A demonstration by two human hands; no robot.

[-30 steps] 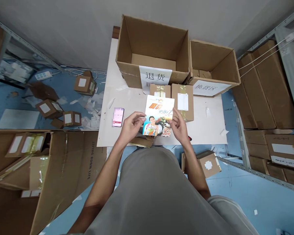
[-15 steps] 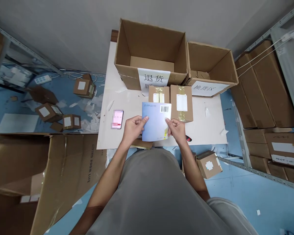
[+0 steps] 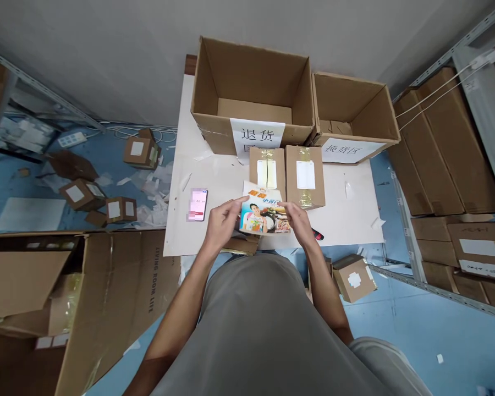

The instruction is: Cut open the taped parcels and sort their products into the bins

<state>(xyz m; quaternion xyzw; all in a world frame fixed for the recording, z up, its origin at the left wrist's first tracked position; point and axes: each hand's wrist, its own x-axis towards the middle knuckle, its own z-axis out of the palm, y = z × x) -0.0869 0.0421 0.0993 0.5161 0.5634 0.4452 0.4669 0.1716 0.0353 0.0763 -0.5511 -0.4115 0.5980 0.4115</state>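
Between my hands is a thin booklet, its colourful cover with a person and food pictures facing me. My left hand is closed on its left edge, thumb along the top left. At the right edge, my right hand pinches the booklet. Just beyond it stand a smaller taped carton and a larger taped carton, each with a white label. Below my left hand, an opened cardboard piece lies at the table's front edge. A black and red tool shows partly beside my right wrist.
A large open box and a smaller open box with paper signs stand at the back of the white table. A phone lies at left. Shelving with cartons flanks the right; a big carton stands at left.
The booklet has been turned over, from its blue back with a barcode to its colourful front cover. Both hands remain at its sides, in nearly the same place.
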